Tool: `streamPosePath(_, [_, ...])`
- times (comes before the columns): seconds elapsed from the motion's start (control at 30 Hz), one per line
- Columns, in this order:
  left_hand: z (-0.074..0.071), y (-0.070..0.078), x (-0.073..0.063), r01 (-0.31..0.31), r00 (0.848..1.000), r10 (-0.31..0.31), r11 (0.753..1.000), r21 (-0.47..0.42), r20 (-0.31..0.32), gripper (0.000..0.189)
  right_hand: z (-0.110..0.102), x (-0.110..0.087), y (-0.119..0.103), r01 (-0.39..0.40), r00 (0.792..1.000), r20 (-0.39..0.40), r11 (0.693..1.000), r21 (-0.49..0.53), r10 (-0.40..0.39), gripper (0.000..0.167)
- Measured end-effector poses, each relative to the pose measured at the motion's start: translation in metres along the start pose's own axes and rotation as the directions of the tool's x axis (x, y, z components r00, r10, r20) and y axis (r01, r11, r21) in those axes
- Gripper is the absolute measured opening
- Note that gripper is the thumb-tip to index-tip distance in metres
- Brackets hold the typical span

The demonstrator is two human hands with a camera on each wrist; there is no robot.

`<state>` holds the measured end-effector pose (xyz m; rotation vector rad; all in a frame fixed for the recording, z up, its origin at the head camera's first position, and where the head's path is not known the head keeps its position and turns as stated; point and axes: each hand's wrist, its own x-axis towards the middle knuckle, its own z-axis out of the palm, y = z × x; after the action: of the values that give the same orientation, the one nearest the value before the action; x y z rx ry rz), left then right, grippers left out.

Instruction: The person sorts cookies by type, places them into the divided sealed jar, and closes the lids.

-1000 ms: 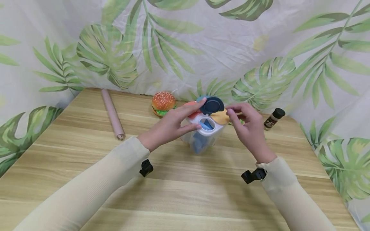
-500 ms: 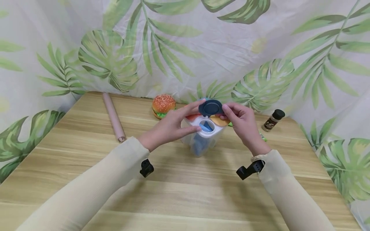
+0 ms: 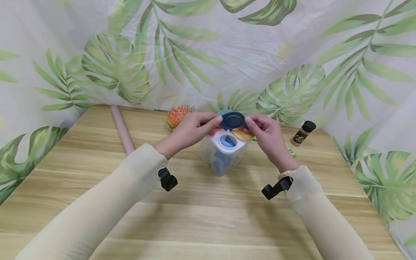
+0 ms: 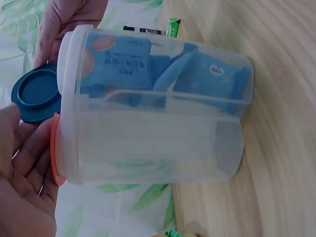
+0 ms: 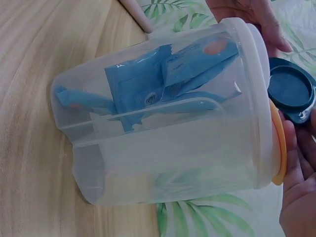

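A white cloth backdrop printed with green leaves [image 3: 195,54] hangs behind a pale wood-grain table [image 3: 208,224]. From where I stand, the person's left hand [image 3: 196,130] and right hand [image 3: 271,141] each pinch one edge of a round, dark blue plastic lid [image 3: 233,121], thumbs toward the near side. The lid stands raised above the round opening at the near side of a translucent plastic container [image 3: 224,162] with a white top, upright mid-table. Blue packets [image 4: 212,81] fill the compartment beneath. Around the top sit a red-orange lid [image 3: 213,131] to the left, a yellow-orange lid [image 3: 242,134] to the right and a light blue lid [image 3: 224,112] at the far side. Farther out, a sesame-bun hamburger [image 3: 178,116] and a dusty-pink cylinder [image 3: 121,130] lie left; a black-capped bottle [image 3: 303,133] stands right, near a partly hidden green item [image 3: 290,149].
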<state>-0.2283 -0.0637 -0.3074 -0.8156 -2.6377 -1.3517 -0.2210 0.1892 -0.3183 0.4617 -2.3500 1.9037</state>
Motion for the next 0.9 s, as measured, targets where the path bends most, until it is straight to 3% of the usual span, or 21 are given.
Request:
streamPosePath(0.17, [0.002,0.000,-0.001,0.014,1.000,-0.014,1.000,-0.014,-0.013,0.034,-0.002,0.000,0.001,0.000,1.000,0.026,1.000,0.012,-0.001,0.014])
streamPosePath(0.37, [0.000,-0.003,-0.007,0.055,0.997,-0.052,0.996,-0.071,0.053,0.027,-0.009,-0.005,0.002,0.069,0.992,0.114,0.995,-0.070,-0.060,0.017])
streamPosePath(0.47, [0.000,-0.005,-0.008,0.015,0.997,-0.009,0.997,-0.080,0.075,0.026,-0.014,-0.009,0.001,0.117,0.977,0.193,0.986,-0.121,-0.092,0.022])
streamPosePath(0.67, [-0.001,-0.013,-0.010,-0.103,0.987,0.112,0.991,-0.080,0.115,0.029,-0.019,-0.014,0.001,0.184,0.934,0.328,0.977,-0.104,-0.141,0.028])
streamPosePath(0.9, [-0.003,-0.019,-0.013,-0.158,0.973,0.167,0.985,-0.071,0.158,0.038,-0.019,-0.019,0.000,0.266,0.896,0.410,0.944,-0.194,-0.169,0.028])
